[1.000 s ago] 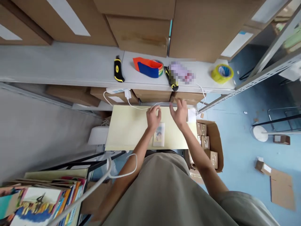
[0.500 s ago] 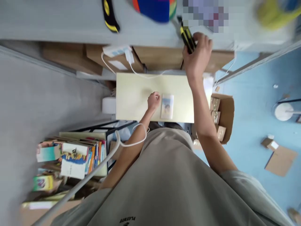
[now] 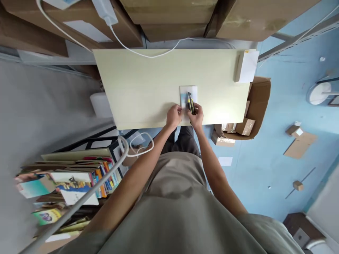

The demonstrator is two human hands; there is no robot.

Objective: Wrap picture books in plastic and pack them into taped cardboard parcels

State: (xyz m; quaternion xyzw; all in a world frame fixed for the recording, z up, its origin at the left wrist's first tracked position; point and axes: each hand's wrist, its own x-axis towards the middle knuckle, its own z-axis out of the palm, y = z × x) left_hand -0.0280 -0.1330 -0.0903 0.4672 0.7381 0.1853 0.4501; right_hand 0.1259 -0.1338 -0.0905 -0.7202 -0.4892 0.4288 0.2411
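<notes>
On the pale yellow table (image 3: 143, 81) lies a thin rectangular booklet or packet (image 3: 183, 95) with a white and blue cover, close to the front edge. My right hand (image 3: 197, 117) is closed around a black and yellow utility knife (image 3: 190, 104), held over the booklet with its tip pointing away from me. Just left of the booklet, my left hand (image 3: 174, 116) is closed, fingertips pinched by the booklet's left edge. What sits between those fingers is too small to make out.
A white box (image 3: 247, 67) stands at the table's back right corner. A white cable (image 3: 156, 56) runs along the back edge, before several cardboard boxes (image 3: 169, 14). An open carton (image 3: 261, 102) is at the right, shelved books (image 3: 76, 183) at the lower left.
My right hand has come down from the upper shelf to the booklet, bringing the utility knife. My left hand stays beside the booklet. The view has tilted lower, showing more of the table.
</notes>
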